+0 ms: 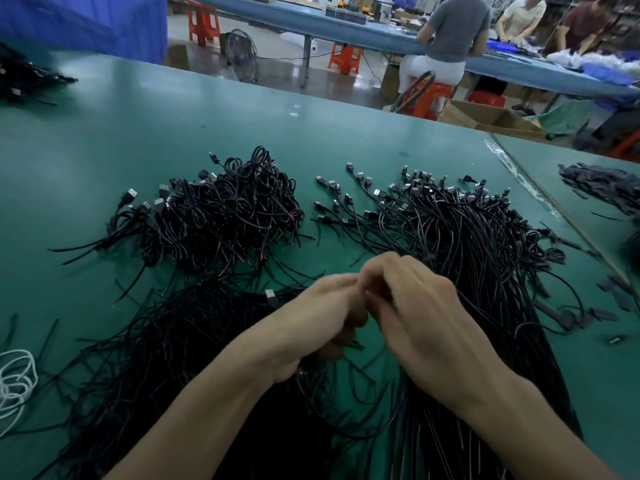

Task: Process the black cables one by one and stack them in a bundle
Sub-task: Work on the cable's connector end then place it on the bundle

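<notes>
My left hand (318, 317) and my right hand (415, 317) meet at the middle of the green table (173, 126), fingers curled together round a thin black cable (322, 403) that loops down below them. A heap of coiled black cables (221, 209) with USB plugs and bare wire ends lies at the far left. Straight black cables (467, 230) with USB plugs fan out at the right. A loose mass of black cables (156, 358) spreads under my left forearm.
A white cable coil (15, 382) lies at the left edge. Small black strips (602, 185) are piled at the far right past a table seam. More dark cables (20, 77) sit at the far left corner. People work at a blue bench (381, 36) behind.
</notes>
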